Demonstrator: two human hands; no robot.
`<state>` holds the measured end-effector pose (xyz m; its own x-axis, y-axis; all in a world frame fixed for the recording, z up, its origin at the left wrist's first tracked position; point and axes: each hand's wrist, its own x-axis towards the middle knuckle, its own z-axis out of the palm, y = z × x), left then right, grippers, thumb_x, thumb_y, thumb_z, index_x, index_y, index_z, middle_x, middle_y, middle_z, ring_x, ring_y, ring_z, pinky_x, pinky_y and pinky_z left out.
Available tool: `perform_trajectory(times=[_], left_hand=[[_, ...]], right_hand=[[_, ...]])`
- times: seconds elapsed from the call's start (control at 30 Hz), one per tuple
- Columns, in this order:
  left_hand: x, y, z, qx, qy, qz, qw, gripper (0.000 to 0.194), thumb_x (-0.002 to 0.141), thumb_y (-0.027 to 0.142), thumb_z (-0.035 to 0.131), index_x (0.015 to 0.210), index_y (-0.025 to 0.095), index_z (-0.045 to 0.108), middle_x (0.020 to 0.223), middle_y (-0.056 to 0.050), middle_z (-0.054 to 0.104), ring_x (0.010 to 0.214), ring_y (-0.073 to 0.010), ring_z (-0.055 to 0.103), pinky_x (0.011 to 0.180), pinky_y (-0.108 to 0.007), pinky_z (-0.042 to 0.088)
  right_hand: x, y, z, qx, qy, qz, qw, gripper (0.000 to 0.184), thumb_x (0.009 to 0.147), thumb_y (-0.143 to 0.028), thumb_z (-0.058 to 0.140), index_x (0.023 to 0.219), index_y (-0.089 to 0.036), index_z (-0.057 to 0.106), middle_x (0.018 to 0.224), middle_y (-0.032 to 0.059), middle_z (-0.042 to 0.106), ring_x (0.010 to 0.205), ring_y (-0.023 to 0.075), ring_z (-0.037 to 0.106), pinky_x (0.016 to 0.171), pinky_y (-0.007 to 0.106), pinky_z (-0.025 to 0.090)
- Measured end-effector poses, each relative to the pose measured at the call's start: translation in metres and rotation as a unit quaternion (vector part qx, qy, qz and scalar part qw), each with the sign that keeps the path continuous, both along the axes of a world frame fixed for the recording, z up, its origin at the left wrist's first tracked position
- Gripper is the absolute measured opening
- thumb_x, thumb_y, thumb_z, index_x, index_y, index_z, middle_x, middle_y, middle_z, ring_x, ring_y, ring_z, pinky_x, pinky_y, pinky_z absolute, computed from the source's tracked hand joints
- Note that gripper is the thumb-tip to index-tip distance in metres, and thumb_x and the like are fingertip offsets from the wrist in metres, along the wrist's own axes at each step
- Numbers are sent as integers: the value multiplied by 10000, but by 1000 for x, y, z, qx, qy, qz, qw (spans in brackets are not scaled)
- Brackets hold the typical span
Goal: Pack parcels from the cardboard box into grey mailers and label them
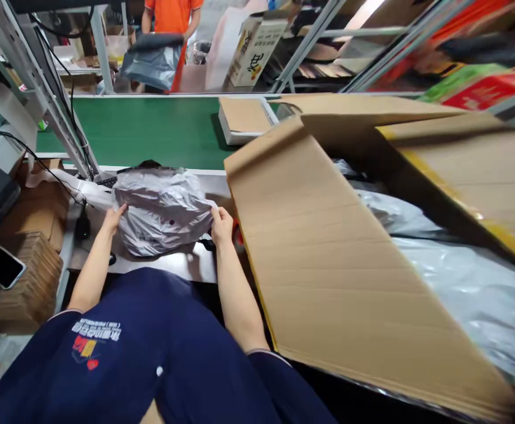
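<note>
A grey plastic mailing bag (164, 212), crinkled and bulging, is stretched between my two hands above the white bench (184, 268). At its left edge my left hand (115, 217) is closed, pinching the plastic. My right hand (222, 225) grips the bag's upper right corner, fingers pressed together. What the bag contains is hidden. Close to my right hand stands a large open cardboard box (328, 253) with several grey plastic bags (469, 288) inside.
Beyond the bench runs a green conveyor belt (151, 129) carrying a small box (246, 118). At left are a label printer (1, 118), stacked flat cardboard (32, 282) and a phone (2, 266). Across the belt, a person in orange (169, 17) is near a grey bag (153, 62).
</note>
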<state>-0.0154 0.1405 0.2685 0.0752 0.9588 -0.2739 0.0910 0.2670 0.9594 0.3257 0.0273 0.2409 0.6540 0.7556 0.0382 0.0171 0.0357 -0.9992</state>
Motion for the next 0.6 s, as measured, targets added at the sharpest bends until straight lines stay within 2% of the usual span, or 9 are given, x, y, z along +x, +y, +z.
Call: perform_trajectory(times=[0.07, 0.17, 0.27, 0.33, 0.4, 0.43, 0.5, 0.57, 0.6], left_hand=[[0, 5, -14, -24, -2, 18, 1000, 452, 718, 593, 845, 844, 181, 707, 806, -120, 763, 1014, -359, 737, 896, -468, 614], [-8, 16, -20, -29, 6, 66, 997, 380, 669, 480, 896, 819, 178, 722, 709, -65, 728, 857, -303, 735, 803, -412, 610], [-16, 20, -18, 17, 13, 118, 993, 455, 654, 339, 894, 1039, 155, 734, 674, 5, 695, 751, -225, 701, 768, -348, 597], [-21, 18, -15, 63, -5, 150, 987, 560, 678, 281, 853, 1205, 167, 701, 729, 20, 713, 752, -195, 700, 783, -321, 595], [-28, 15, -10, 111, -31, 160, 980, 480, 704, 265, 797, 1170, 175, 724, 822, -5, 748, 824, -194, 718, 842, -314, 596], [-32, 13, -6, 124, -40, 145, 981, 384, 718, 278, 769, 1086, 170, 750, 865, -27, 763, 875, -205, 726, 881, -322, 595], [-41, 11, 1, 118, -34, 52, 991, 299, 740, 330, 742, 987, 166, 779, 972, -68, 792, 992, -249, 734, 964, -363, 586], [-48, 9, 6, 117, 21, -100, 988, 443, 695, 354, 803, 1100, 177, 790, 1143, -94, 796, 1134, -308, 713, 1049, -417, 561], [-49, 8, 7, 127, 71, -171, 974, 551, 645, 336, 847, 1172, 188, 781, 1221, -102, 782, 1197, -338, 690, 1089, -441, 540]], right_hand=[[4, 0, -12, -10, 56, -13, 998, 566, 641, -733, 724, 693, -241, 447, 644, -74, 408, 657, 108, 360, 651, 272, 369], [9, -2, -19, -30, 106, 13, 994, 553, 540, -605, 824, 808, -241, 506, 708, -63, 531, 681, 124, 467, 675, 276, 425], [11, -3, -19, -8, 110, 53, 992, 609, 493, -452, 865, 981, -268, 550, 870, -42, 644, 779, 150, 591, 744, 280, 494], [13, -7, -20, 21, 87, 61, 994, 483, 537, -386, 835, 939, -269, 592, 879, -41, 659, 822, 152, 619, 801, 283, 514], [18, -12, -19, 24, 55, 56, 997, 272, 606, -373, 774, 807, -247, 642, 807, -24, 670, 838, 173, 640, 858, 320, 527], [22, -15, -17, 14, 42, 61, 997, 207, 647, -385, 744, 776, -239, 674, 798, -4, 691, 867, 196, 659, 893, 352, 533], [28, -22, -13, -13, 3, 104, 994, 249, 721, -412, 713, 885, -232, 763, 934, 40, 760, 1004, 252, 692, 986, 418, 531], [32, -26, -7, -46, -89, 178, 979, 460, 715, -407, 767, 1142, -236, 774, 1176, 70, 753, 1178, 296, 665, 1092, 461, 501], [31, -27, -5, -71, -151, 211, 963, 578, 686, -376, 803, 1243, -235, 745, 1249, 85, 723, 1219, 311, 645, 1123, 473, 488]])
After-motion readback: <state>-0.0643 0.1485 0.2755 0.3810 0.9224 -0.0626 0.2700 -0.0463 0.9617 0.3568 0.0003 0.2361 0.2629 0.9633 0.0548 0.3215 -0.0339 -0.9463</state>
